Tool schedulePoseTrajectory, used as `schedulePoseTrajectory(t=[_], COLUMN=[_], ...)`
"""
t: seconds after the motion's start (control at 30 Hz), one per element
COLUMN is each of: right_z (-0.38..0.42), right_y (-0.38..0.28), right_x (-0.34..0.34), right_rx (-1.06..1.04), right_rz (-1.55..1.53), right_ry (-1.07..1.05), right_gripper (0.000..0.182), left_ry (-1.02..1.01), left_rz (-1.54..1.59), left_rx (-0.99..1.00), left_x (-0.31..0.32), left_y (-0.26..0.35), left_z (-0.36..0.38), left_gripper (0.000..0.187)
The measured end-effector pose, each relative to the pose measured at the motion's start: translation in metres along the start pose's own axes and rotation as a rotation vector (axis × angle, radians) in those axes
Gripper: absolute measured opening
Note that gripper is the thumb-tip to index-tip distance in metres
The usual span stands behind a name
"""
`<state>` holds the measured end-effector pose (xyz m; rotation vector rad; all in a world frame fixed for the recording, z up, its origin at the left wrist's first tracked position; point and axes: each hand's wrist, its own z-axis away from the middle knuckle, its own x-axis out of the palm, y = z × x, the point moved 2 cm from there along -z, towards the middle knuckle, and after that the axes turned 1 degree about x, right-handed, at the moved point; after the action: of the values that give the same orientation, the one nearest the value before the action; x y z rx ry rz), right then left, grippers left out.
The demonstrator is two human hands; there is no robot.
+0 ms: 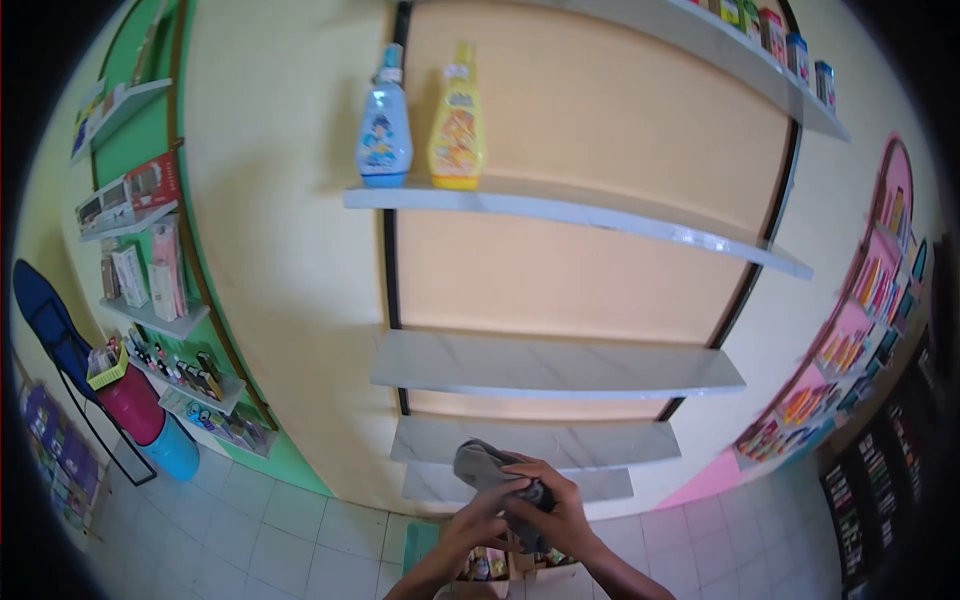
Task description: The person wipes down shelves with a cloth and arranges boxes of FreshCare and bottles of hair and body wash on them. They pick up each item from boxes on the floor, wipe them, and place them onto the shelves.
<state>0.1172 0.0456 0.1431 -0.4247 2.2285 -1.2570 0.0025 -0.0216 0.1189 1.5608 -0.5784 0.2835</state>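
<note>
Both hands are low in the centre, in front of the lower shelves. My left hand (pixel 482 522) has its fingers against a grey cloth (pixel 482 462). On the cloth's right side, my right hand (pixel 556 505) is closed round it. A small dark item shows between the fingers, too unclear to name. Above, a blue bottle (pixel 384 130) and a yellow bottle (pixel 457 130) stand upright side by side at the left end of a marbled shelf (pixel 600 217).
Under the hands are boxes of small items (pixel 487 565) and a green tray (pixel 421 541). Lower shelves (pixel 555 365) jut from the wall. Stocked shelves (pixel 165 315) stand left, beside a blue bin (pixel 175 452); a pink display (pixel 850 340) and dark rack (pixel 875 480) stand right.
</note>
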Motion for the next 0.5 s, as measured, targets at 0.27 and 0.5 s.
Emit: schedulePoseTrajectory(t=[0.27, 0.5], right_z=[0.124, 0.238], right_y=[0.089, 0.132], right_x=[-0.016, -0.035], right_rx=[0.542, 0.905], right_rz=[-0.184, -0.047], right_ry=[0.465, 0.591], right_gripper=[0.038, 0.046], left_ry=[-0.053, -0.324], left_rz=[-1.038, -1.272], left_rx=[0.132, -0.255], left_x=[0.022, 0.055], left_y=[-0.088, -0.208], left_z=[-0.026, -0.019], left_gripper=[0.022, 0.018])
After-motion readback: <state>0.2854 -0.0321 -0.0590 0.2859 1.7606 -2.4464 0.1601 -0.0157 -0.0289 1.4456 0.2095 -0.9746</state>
